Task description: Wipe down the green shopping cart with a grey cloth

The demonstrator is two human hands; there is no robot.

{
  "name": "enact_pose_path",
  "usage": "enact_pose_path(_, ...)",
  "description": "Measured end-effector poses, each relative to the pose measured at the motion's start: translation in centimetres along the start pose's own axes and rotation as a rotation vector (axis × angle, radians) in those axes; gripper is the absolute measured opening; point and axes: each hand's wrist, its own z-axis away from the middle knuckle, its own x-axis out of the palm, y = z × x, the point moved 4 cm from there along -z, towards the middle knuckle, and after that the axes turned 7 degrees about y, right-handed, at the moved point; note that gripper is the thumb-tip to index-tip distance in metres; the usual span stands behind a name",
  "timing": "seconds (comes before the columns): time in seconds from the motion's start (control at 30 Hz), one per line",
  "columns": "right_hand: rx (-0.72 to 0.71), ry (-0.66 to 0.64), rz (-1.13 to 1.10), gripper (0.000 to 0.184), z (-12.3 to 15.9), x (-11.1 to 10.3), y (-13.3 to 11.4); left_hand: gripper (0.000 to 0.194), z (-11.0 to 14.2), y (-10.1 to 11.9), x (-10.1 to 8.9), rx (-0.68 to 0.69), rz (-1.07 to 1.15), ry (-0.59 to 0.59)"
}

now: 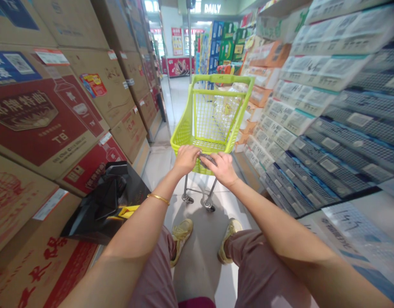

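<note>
A lime-green shopping cart [213, 115] stands in a narrow store aisle right in front of me. My left hand [186, 158] is closed over the cart's near rim. My right hand [221, 167] is closed beside it on the same rim, and a small grey object [206, 159] shows between the two hands. I cannot make out what that object is. A gold bangle [158, 197] sits on my left wrist. The cart's basket holds a few pale packages that are hard to make out through the mesh. My feet in yellowish shoes [181, 233] stand just behind the cart's wheels [210, 208].
Stacked brown and red cartons [49, 119] wall the left side. Bundles of wrapped packs [328, 107] wall the right. A black bag [103, 205] hangs at my left hip. The tiled aisle floor [174, 92] runs ahead toward more displays.
</note>
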Motion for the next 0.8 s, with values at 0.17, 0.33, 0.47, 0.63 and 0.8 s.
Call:
enact_pose_path(0.17,-0.085,-0.153,-0.060,0.030,2.3,2.1,-1.1,0.029,-0.1,0.5,-0.1,-0.004,-0.004,0.002)
enact_pose_path(0.33,-0.197,-0.283,-0.052,0.023,5.3,4.1,-2.6,0.028,-0.2,0.7,0.0,-0.001,-0.023,-0.006)
enact_pose_path(0.47,-0.240,-0.256,-0.020,0.019,5.6,4.0,-2.6,0.028,-0.1,0.9,0.0,0.011,-0.027,-0.005)
enact_pose_path(0.63,-0.167,-0.134,0.016,0.020,3.2,1.8,-1.5,0.028,-0.1,0.9,-0.1,0.006,-0.027,-0.001)
enact_pose_path(0.8,0.012,-0.014,0.036,0.024,0.7,-0.5,0.4,0.028,-0.1,0.9,0.1,0.014,-0.007,0.000)
